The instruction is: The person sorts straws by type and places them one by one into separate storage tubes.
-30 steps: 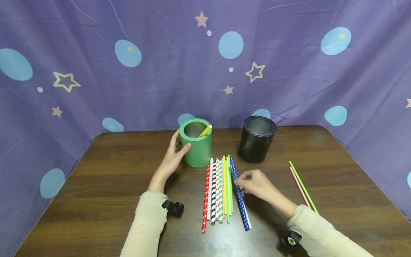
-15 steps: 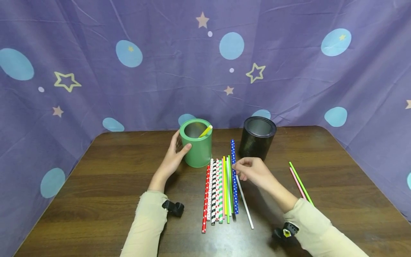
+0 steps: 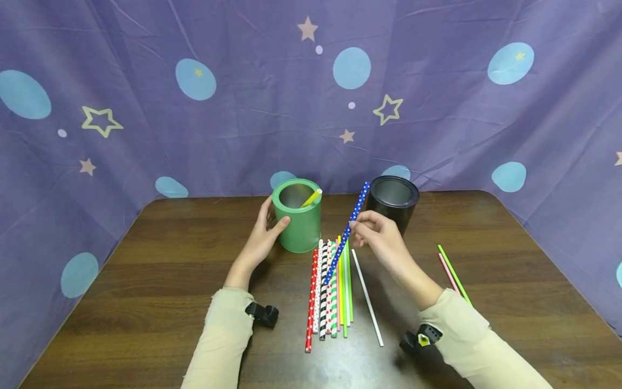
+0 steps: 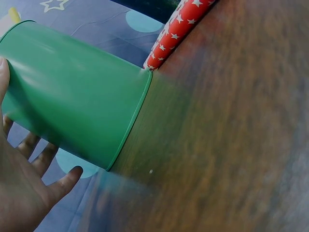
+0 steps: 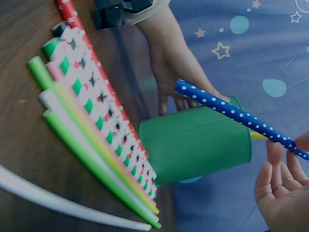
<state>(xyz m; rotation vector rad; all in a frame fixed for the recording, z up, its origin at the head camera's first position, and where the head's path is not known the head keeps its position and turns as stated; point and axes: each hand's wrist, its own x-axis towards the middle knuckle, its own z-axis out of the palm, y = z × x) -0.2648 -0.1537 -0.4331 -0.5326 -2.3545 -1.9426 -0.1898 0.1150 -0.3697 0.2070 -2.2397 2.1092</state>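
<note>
My right hand [image 3: 381,232] pinches a blue paper straw with white dots [image 3: 359,205] between thumb and fingertips, tilted in the air above the other straws. Its lower end overlaps the row in the head view. My left hand [image 3: 259,235] holds the side of a green can [image 3: 298,232], thumb on the front and fingers around the left side. A yellow straw [image 3: 312,198] leans out of the can's opening. In the right wrist view, the blue straw [image 5: 231,111] passes in front of the green can [image 5: 203,145].
A row of straws [image 3: 332,292], dotted, striped and plain, lies before the green can. Just right of it is a single white straw [image 3: 367,297]. The black can [image 3: 394,197] stands behind my right hand. A green straw [image 3: 454,275] and a pink straw [image 3: 449,273] lie farther right.
My right hand has lifted the blue dotted straw off the table, moving it up and away from me and tilting it. The white straw beneath stays behind. My left hand stays on the green can.
</note>
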